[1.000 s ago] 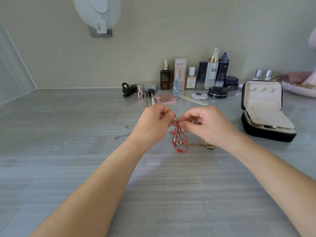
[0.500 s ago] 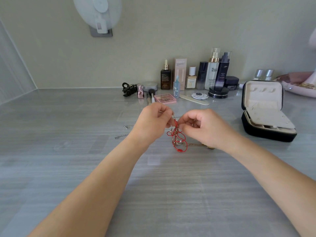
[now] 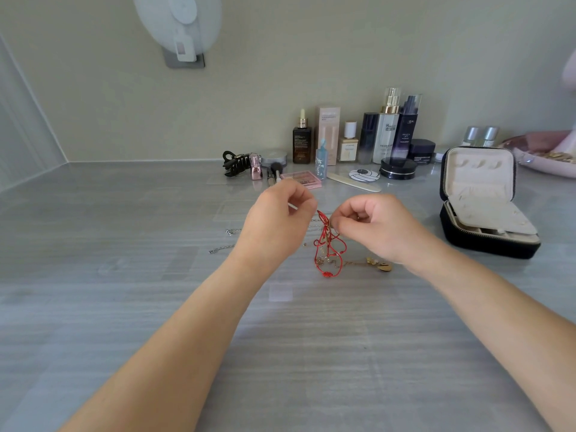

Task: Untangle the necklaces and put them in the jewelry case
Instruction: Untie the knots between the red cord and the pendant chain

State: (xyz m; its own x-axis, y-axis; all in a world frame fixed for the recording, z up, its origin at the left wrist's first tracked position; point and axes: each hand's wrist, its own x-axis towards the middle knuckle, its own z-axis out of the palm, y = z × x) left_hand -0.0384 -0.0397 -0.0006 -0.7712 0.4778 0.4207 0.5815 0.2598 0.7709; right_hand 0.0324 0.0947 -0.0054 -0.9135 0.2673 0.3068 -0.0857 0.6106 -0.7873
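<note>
A tangle of red cord necklace (image 3: pixel 329 247) and thin gold chain hangs between my two hands above the grey table. My left hand (image 3: pixel 277 222) pinches the top of the red cord with curled fingers. My right hand (image 3: pixel 375 229) pinches the tangle just to the right. A gold pendant (image 3: pixel 381 265) on its chain lies on the table below my right wrist. A thin silver chain (image 3: pixel 225 241) lies left of my left hand. The black jewelry case (image 3: pixel 486 204) stands open at the right, showing its cream lining.
Cosmetic bottles (image 3: pixel 386 129), jars, a black hair clip (image 3: pixel 234 163), a pink palette (image 3: pixel 301 179) and a nail file line the back wall. A pink tray (image 3: pixel 548 157) sits at the far right. A white round fixture (image 3: pixel 180 23) hangs on the wall.
My hands have drawn slightly apart, the left moving up and left. The red tangle hangs a little longer and the gold pendant shows more from under my right wrist.
</note>
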